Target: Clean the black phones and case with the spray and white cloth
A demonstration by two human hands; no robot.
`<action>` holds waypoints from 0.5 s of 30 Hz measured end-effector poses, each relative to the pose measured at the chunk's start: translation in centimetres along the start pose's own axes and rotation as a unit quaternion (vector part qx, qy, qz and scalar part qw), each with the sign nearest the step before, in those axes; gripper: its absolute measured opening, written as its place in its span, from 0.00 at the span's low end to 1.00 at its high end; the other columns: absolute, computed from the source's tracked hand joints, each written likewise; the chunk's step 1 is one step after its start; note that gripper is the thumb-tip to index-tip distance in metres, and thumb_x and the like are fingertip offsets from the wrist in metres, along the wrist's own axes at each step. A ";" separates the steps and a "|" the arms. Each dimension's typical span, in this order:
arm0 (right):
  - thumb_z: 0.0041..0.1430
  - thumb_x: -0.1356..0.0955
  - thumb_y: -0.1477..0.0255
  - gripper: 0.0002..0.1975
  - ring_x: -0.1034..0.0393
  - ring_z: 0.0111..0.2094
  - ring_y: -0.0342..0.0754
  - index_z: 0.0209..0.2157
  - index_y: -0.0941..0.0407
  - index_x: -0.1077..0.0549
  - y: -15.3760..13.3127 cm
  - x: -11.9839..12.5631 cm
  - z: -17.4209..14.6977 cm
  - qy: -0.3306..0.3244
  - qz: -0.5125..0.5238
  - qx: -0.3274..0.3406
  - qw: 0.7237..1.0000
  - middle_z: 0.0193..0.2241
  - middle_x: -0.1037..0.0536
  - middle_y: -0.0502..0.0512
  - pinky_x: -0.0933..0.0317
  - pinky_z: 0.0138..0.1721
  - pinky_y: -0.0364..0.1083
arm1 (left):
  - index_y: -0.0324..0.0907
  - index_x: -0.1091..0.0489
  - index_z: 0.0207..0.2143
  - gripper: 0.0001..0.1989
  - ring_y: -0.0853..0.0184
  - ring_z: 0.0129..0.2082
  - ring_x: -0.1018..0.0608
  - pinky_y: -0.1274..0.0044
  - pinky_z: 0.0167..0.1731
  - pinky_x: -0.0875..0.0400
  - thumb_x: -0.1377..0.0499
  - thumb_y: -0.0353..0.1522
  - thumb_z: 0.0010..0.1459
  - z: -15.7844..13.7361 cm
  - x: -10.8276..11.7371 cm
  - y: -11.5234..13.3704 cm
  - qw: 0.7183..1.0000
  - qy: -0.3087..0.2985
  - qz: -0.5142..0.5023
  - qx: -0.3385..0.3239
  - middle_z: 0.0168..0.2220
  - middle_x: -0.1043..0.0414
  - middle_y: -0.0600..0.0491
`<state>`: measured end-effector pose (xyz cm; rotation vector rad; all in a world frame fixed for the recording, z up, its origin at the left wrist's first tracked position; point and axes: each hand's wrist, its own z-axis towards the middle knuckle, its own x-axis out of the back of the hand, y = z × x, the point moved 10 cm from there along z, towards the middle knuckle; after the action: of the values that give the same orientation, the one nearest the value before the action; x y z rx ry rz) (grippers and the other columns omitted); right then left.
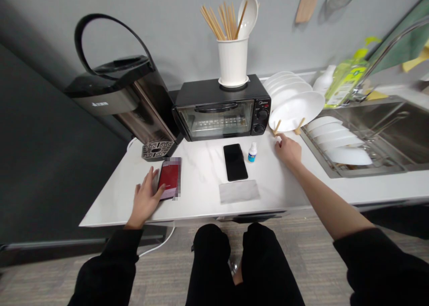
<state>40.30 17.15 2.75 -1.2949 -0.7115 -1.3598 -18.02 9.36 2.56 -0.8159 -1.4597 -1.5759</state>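
My left hand (145, 198) lies on the left side of the counter, fingers spread, the thumb over the edge of a flat, phone-like thing with a red face (168, 180). Part of that thing is blurred out. At the right, my right hand (290, 150) has its fingers curled together, their tips at the front wooden peg of a dish rack (277, 127). White plates (295, 109) stand upright in this rack. Between my hands lie a black phone (235, 162), a small white bottle with a blue label (252, 153) and a folded grey-white cloth or tissue (239, 191).
A black toaster oven (217, 111) stands at the back, bearing a white cup (233, 62) of chopsticks and a spoon. A tall drinks dispenser (134, 100) is at the left. Bowls (345, 147) sit in the sink (402, 132), with green soap bottles (348, 78) behind.
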 end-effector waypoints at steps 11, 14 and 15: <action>0.69 0.39 0.70 0.26 0.23 0.43 0.59 0.66 0.51 0.33 0.1 -0.1 0.1 0.014 -0.001 0.006 1.000 0.49 0.18 0.62 0.38 0.40 0.50 | 0.54 0.62 0.77 0.39 0.51 0.75 0.41 0.50 0.71 0.51 0.49 0.48 0.70 0.1 -0.2 -0.5 1.000 0.003 -0.006 -0.002 0.74 0.41 0.45; 0.69 0.39 0.70 0.26 0.23 0.43 0.59 0.66 0.51 0.33 0.2 -0.2 0.2 0.014 -0.004 0.002 1.000 0.49 0.18 0.63 0.38 0.39 0.50 | 0.55 0.62 0.77 0.39 0.50 0.75 0.41 0.49 0.71 0.51 0.49 0.48 0.70 0.1 -0.2 -0.5 1.000 0.001 -0.005 -0.003 0.74 0.41 0.45; 0.69 0.39 0.70 0.26 0.23 0.43 0.59 0.66 0.51 0.33 0.3 -0.2 0.2 0.014 -0.005 0.001 1.000 0.49 0.18 0.63 0.38 0.39 0.50 | 0.55 0.62 0.77 0.39 0.50 0.74 0.41 0.49 0.71 0.51 0.49 0.48 0.70 0.1 -0.2 -0.5 1.000 0.001 -0.004 -0.004 0.74 0.41 0.45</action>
<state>40.56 17.31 2.51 -1.2696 -0.7020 -1.3828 -18.34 9.45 2.13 -0.8126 -1.4575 -1.5896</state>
